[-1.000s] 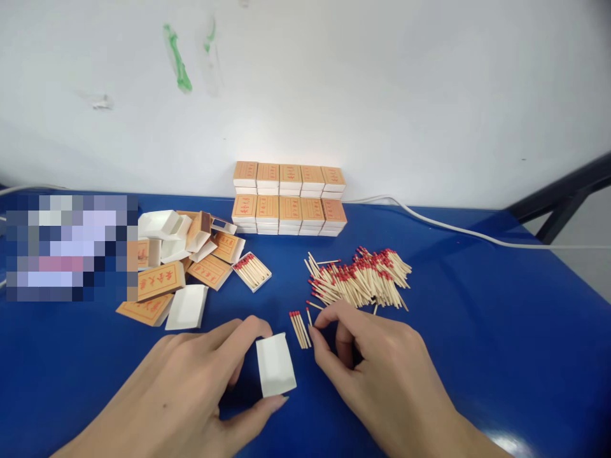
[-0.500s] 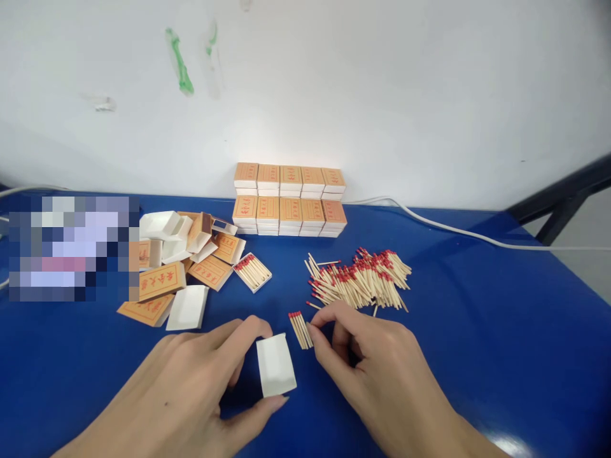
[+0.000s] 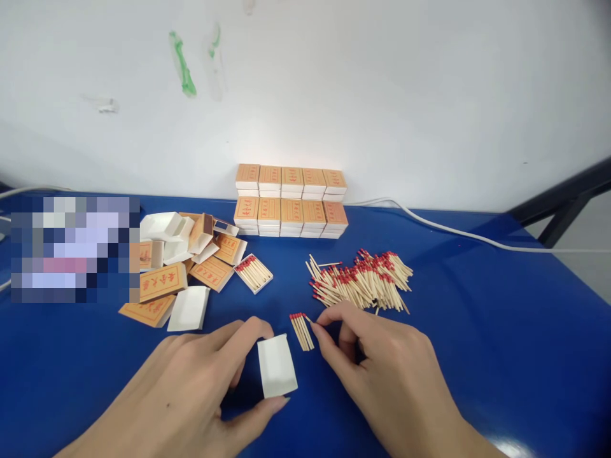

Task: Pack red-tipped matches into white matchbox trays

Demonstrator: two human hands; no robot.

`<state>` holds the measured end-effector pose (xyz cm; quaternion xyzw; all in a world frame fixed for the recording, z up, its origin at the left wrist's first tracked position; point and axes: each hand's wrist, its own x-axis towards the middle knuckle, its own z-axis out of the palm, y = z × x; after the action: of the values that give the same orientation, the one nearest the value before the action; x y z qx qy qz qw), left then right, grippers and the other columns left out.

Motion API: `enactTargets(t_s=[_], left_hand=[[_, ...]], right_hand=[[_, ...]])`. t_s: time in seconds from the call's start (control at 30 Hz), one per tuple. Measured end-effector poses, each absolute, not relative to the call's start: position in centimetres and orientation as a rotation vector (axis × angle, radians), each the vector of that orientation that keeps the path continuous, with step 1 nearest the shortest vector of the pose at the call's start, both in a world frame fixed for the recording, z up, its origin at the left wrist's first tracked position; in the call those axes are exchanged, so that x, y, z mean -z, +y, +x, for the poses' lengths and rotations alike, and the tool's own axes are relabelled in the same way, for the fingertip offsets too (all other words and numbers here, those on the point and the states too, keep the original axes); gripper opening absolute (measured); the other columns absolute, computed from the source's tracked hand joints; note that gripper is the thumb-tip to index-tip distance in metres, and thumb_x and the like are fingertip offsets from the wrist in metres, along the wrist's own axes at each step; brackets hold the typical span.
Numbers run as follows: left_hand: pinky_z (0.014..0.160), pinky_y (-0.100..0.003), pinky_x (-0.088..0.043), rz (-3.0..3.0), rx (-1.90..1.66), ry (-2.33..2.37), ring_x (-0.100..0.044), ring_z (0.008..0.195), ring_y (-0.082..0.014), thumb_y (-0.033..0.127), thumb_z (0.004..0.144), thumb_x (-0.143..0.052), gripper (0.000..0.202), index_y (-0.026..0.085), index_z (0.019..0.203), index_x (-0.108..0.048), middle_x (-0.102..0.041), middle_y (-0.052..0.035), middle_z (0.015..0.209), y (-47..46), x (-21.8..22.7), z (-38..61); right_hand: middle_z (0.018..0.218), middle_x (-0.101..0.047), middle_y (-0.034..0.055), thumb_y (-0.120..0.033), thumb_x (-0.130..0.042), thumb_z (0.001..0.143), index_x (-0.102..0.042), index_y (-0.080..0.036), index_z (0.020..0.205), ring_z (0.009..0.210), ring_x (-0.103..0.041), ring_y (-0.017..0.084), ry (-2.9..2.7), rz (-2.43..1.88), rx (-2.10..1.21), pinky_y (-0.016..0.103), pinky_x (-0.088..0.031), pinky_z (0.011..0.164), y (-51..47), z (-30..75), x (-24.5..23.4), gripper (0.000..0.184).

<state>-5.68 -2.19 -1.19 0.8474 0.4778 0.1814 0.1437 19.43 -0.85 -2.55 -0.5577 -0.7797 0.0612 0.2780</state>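
A white matchbox tray (image 3: pixel 277 366) is held by its ends between the thumb and forefinger of my left hand (image 3: pixel 200 375). Just right of the tray, a short row of red-tipped matches (image 3: pixel 301 332) lies side by side on the blue table (image 3: pixel 477 331). My right hand (image 3: pixel 377 356) is closed in a pinch on a single match (image 3: pixel 308 319), mostly hidden by the fingers; its visible end reaches the top of the row. Beyond this hand spreads a loose heap of matches (image 3: pixel 367 280).
Orange matchboxes (image 3: pixel 292 210) stand stacked in two rows against the white wall. At the left lie loose sleeves (image 3: pixel 162 282) and white trays (image 3: pixel 188 307), beside a tray filled with matches (image 3: pixel 254 274). A white cable (image 3: pixel 443 231) runs along the back right.
My right hand has shifted slightly right, away from the row, and the match in its fingertips now shows at an angle. My left hand keeps the tray in place.
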Motion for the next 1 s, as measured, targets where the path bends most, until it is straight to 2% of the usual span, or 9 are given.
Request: enactTargets(t_s=[0.2,0.3,0.53,0.8,1.0], left_hand=[[0.038,-0.024,-0.044,2.488,-0.547,1.353,-0.063,0.045,-0.0124,0.033,0.084,-0.091,0.054,0.03,0.127,-0.058,-0.061,0.0141,0.069,-2.1,1.2,-5.5],[0.038,-0.023,-0.044,2.49,-0.539,1.361,-0.06,0.043,-0.0113,0.032,0.083,-0.093,0.055,0.03,0.125,-0.058,-0.06,0.0141,0.07,-2.1,1.2,-5.4],[0.036,-0.023,-0.041,2.454,-0.554,1.36,-0.052,0.038,-0.0097,0.032,0.085,-0.091,0.052,0.03,0.126,-0.058,-0.059,0.0142,0.07,-2.0,1.2,-5.6],[0.039,-0.025,-0.042,2.468,-0.541,1.376,-0.058,0.043,-0.0122,0.034,0.085,-0.092,0.054,0.031,0.126,-0.058,-0.06,0.0138,0.07,-2.1,1.2,-5.5],[0.04,-0.025,-0.04,2.426,-0.542,1.373,-0.052,0.039,-0.0103,0.034,0.089,-0.087,0.047,0.031,0.127,-0.058,-0.061,0.0138,0.071,-2.3,1.3,-5.7]], right_hand=[[0.06,-0.061,-0.0116,-0.029,-0.062,0.108,-0.074,-0.027,0.088,0.045,-0.054,0.008,-2.079,-1.469,-0.272,0.025,-0.039,0.05,-1.0,19.2,2.6,0.023],[0.06,-0.061,-0.0118,-0.031,-0.063,0.109,-0.074,-0.027,0.089,0.045,-0.054,0.007,-2.066,-1.465,-0.331,0.024,-0.04,0.05,-0.9,19.3,2.3,0.023],[0.056,-0.057,-0.011,-0.036,-0.058,0.11,-0.076,-0.027,0.094,0.044,-0.058,0.01,-2.01,-1.543,0.064,0.028,-0.038,0.049,-0.1,20.2,2.3,0.026],[0.06,-0.062,-0.0097,-0.027,-0.052,0.111,-0.076,-0.025,0.092,0.044,-0.061,0.009,-2.083,-1.486,0.166,0.027,-0.039,0.048,0.1,20.0,2.3,0.031],[0.062,-0.064,-0.0081,-0.024,-0.055,0.111,-0.078,-0.023,0.091,0.046,-0.062,0.009,-2.075,-1.452,0.202,0.027,-0.04,0.05,0.0,20.1,2.4,0.03]])
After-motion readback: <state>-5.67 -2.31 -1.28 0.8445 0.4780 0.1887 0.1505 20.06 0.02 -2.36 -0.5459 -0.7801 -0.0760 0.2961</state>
